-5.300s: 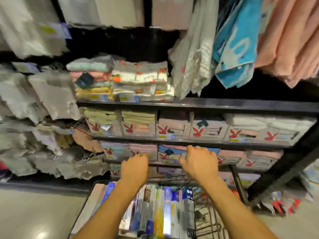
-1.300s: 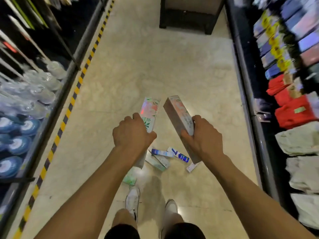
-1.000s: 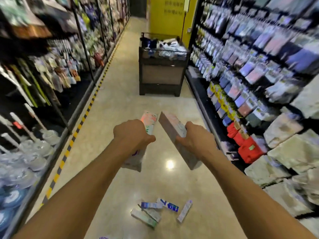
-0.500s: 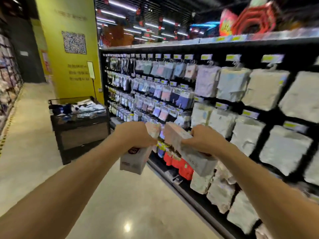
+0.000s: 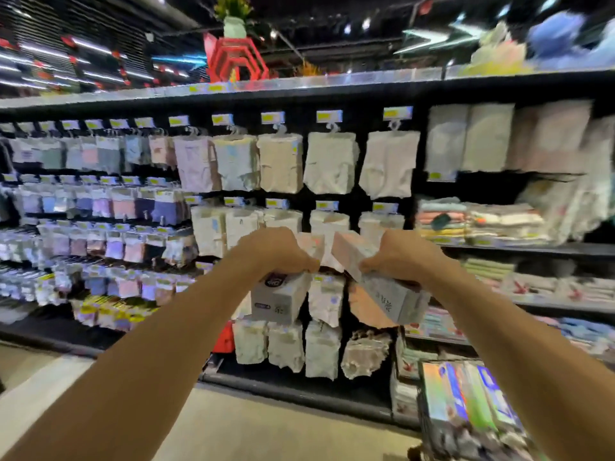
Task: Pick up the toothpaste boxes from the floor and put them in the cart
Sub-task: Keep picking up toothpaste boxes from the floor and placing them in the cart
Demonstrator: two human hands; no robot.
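Dim shop interior; white ceiling strip lights (image 5: 100, 74) streak at upper left. Heavy motion blur everywhere: hanging pale fabric packs (image 5: 329, 161) smeared, pale cardboard toothpaste boxes (image 5: 279, 297) soft, print unreadable. Long black top shelf (image 5: 332, 91) bows, wide-angle distortion.

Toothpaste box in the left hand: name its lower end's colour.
The box is white, dark logo; head view.
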